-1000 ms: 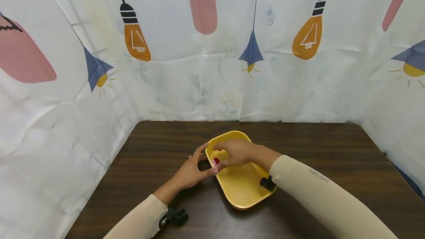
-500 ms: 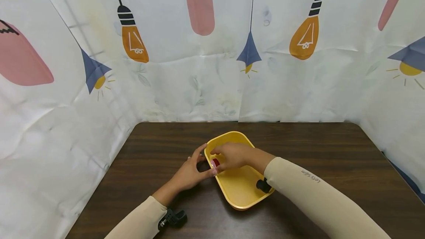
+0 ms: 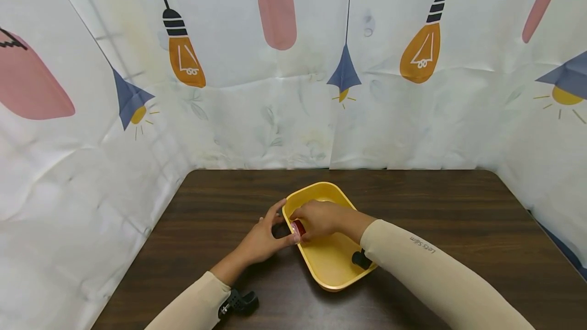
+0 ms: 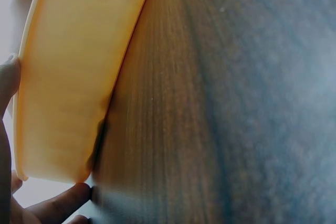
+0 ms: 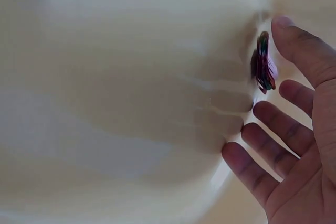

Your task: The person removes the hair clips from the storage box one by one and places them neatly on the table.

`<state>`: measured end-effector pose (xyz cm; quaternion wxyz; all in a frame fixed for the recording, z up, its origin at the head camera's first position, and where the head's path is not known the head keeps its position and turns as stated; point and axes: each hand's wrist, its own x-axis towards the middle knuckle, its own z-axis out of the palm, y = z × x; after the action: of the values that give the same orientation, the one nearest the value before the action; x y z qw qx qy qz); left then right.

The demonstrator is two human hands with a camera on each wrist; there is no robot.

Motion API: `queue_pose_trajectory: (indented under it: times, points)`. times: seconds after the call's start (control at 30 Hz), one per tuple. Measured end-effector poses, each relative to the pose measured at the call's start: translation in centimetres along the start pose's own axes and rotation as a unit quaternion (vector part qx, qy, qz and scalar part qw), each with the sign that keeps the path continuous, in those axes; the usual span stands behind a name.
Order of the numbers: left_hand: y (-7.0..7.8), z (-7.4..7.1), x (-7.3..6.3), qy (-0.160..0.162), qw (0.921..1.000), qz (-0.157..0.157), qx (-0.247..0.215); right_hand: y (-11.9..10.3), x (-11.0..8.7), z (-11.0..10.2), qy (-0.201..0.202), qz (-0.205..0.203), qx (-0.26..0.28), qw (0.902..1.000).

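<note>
Layered stack: the small red-and-pink stack of thin layers (image 3: 298, 227) lay inside the basin, close to its left wall, nearer the far-left corner than the near one; its exact identity could not be told.
Right hand: reaching in (image 3: 318, 218), its fingers were parted and only slightly bent, with thumb and index finger on either side of the stack; no firm hold showed, and contact could not be confirmed.
Yellow basin: rectangular with rounded corners (image 3: 327, 266), it stood obliquely on the table, well short of the far edge.
Left hand: spread along the basin's left side (image 3: 265, 238), it had its thumb at the rim and fingers by the far-left corner, apparently steadying it.
Step in hand: judged to be positioning the fingers for a pinch.
Next move: called for thumb and index finger to meet on the stack while the left hand braced the wall.
Dark wood-grain table: bare (image 3: 435, 202) toward its far-right corner.
Printed curtain: hung (image 3: 284, 131) behind the far edge.
</note>
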<state>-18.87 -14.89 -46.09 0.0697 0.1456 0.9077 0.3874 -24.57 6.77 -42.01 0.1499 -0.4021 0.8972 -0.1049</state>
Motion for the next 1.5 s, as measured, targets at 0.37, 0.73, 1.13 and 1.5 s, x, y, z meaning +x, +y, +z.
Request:
queue_pose_trajectory:
  times: [0.37, 0.73, 1.13, 1.5]
  points:
    - [-0.03, 0.07, 0.02, 0.001, 1.0, -0.003, -0.003, -0.37, 0.22, 0.39, 0.015, 0.008, -0.031, 0.9994]
    - [-0.17, 0.13, 0.1, 0.0, 1.0, 0.0, -0.007, -0.35, 0.44, 0.67, 0.025, 0.016, -0.039, 0.9988]
    - [0.03, 0.11, 0.01, 0.003, 1.0, -0.002, -0.002, -0.29, 0.39, 0.7, 0.022, 0.02, -0.04, 0.9987]
    - [0.0, 0.17, 0.01, 0.008, 1.0, 0.002, 0.0, -0.14, 0.25, -0.17, 0.023, -0.002, -0.035, 0.9991]
